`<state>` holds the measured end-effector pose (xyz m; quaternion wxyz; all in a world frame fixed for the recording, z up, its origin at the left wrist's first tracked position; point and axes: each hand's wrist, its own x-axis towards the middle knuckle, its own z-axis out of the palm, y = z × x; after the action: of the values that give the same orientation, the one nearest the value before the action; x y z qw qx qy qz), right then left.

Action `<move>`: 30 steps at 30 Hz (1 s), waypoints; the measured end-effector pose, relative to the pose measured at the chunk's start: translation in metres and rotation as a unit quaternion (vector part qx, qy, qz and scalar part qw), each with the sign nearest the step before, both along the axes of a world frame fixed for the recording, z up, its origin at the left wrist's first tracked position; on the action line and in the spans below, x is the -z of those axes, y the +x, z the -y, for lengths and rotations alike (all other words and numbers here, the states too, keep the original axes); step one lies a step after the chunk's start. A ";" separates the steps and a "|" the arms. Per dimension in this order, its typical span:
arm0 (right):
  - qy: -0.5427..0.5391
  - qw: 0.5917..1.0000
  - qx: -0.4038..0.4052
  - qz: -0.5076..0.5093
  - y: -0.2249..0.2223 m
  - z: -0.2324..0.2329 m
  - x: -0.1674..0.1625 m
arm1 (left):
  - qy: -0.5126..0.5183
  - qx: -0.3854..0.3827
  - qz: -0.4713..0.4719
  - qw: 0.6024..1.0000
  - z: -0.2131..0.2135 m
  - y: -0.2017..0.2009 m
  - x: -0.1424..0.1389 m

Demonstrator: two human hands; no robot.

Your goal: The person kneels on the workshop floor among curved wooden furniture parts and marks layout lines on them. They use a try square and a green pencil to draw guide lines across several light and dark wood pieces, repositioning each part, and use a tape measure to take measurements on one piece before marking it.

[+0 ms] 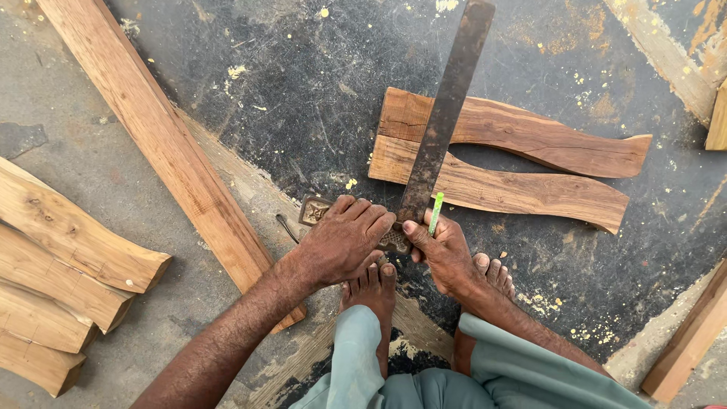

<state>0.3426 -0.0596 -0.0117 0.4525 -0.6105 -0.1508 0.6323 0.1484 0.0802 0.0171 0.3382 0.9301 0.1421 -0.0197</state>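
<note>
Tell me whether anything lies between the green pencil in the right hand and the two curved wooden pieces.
Nothing visible does. The green pencil in the right hand sits beside the metal square's blade, which lies across the curved wooden pieces; bare floor separates tip from wood.

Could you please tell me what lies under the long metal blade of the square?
The blade crosses both curved wooden pieces lying on the dark floor. Its lower end and stock are mostly covered by the left hand; the right hand holds a green pencil.
</note>
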 end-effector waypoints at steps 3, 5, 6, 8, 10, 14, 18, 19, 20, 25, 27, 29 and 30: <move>-0.013 1.000 -0.006 -0.001 0.004 -0.004 0.001 | 0.031 -0.016 -0.004 0.999 0.000 0.001 0.000; -0.003 1.000 0.000 0.004 0.002 -0.011 0.004 | 0.059 -0.022 -0.009 0.998 -0.003 0.003 0.003; -0.001 1.000 0.004 0.007 0.001 -0.014 0.007 | 0.062 -0.030 0.004 0.998 -0.004 0.004 0.004; -0.003 0.999 -0.008 0.047 -0.003 -0.019 0.014 | 0.070 -0.048 0.029 0.996 -0.005 0.002 0.007; -0.004 0.997 -0.010 0.072 -0.005 -0.023 0.022 | 0.122 -0.123 0.064 0.983 0.002 -0.001 0.007; -0.008 0.998 0.006 0.059 -0.007 -0.027 0.037 | -0.310 -0.606 -0.114 0.724 0.047 -0.002 0.009; -0.020 0.999 0.012 0.028 -0.009 -0.030 0.042 | -0.603 -0.699 0.125 0.362 0.079 0.014 0.043; -0.010 1.000 0.009 0.027 -0.010 -0.032 0.042 | -0.638 -0.666 0.168 0.347 0.080 0.023 0.057; 0.000 1.000 0.007 0.029 -0.009 -0.033 0.042 | -0.671 -0.629 0.210 0.331 0.080 0.030 0.070; -0.017 0.998 0.002 0.056 -0.007 -0.040 0.033 | -0.682 -0.578 0.307 0.325 0.078 0.051 0.109; -0.053 0.996 0.012 0.075 -0.008 -0.041 0.027 | -0.688 -0.576 0.317 0.307 0.079 0.055 0.110; -0.066 0.994 0.051 0.071 -0.009 -0.041 0.022 | -0.696 -0.566 0.335 0.287 0.081 0.059 0.108; -0.073 0.992 0.072 0.070 -0.011 -0.041 0.020 | -0.692 -0.569 0.338 0.289 0.081 0.061 0.106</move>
<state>0.3321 -0.0182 -0.0314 0.4397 -0.6940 -0.0910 0.5628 0.2090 -0.0012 -0.0889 0.8007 -0.0394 0.4422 0.4022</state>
